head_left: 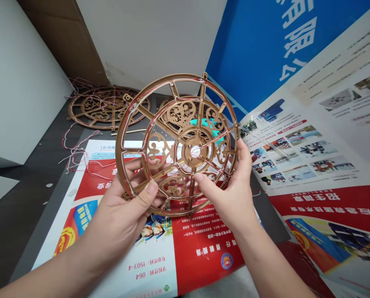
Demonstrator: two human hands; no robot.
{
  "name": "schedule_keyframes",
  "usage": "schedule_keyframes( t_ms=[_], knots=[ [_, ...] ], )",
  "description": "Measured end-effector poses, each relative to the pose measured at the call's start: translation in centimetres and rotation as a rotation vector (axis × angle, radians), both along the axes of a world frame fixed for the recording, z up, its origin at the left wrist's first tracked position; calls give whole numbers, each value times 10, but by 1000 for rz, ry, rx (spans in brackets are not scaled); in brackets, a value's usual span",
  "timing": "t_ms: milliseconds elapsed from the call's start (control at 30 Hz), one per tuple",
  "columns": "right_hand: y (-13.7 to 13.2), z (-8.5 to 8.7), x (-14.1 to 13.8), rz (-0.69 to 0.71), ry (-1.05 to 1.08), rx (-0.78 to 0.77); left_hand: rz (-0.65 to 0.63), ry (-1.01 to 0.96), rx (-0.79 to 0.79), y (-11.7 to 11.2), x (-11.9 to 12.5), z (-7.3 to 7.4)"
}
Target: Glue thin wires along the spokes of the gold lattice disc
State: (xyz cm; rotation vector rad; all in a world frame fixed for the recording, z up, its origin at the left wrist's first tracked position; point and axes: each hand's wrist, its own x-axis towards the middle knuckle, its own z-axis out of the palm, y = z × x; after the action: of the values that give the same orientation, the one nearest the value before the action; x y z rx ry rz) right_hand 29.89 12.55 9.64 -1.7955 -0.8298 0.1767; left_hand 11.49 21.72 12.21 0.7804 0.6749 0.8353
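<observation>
A round bronze-coloured openwork frame (181,114) with spokes, scroll ornaments and a central hub is held up, tilted, between both hands. Thin red and white wires (160,115) run along its inner and outer rings. My left hand (131,207) grips the lower left rim, its thumb on the front and its fingers behind. At the lower right, my right hand (231,190) holds the rim, with the thumb reaching over a spoke below the hub. Partly hidden behind the frame lies a turquoise tool (217,135), whose kind I cannot make out.
Similar round frames (93,108) with loose wires lie at the back left. A tangle of red and white wire (76,153) rests on the dark tabletop (20,186). Printed posters (209,273) cover the work surface and lean on the right. White panels (160,37) stand behind.
</observation>
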Motion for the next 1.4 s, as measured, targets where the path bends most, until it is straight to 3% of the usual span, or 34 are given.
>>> schedule_keyframes(
  t_ms=[533, 767, 1167, 1400],
  knots=[
    [2, -2, -1, -79, -153, -16, -47, 25, 90, -3, -5, -6],
    [0, -1, 0, -22, -14, 28, -25, 12, 24, -2, -1, -3],
    [1, 0, 1, -70, -88, -12, 11, 69, 2, -3, -1, -4],
    [-3, 1, 11, -45, 68, 137, 19, 59, -80, 10, 0, -2]
  ],
)
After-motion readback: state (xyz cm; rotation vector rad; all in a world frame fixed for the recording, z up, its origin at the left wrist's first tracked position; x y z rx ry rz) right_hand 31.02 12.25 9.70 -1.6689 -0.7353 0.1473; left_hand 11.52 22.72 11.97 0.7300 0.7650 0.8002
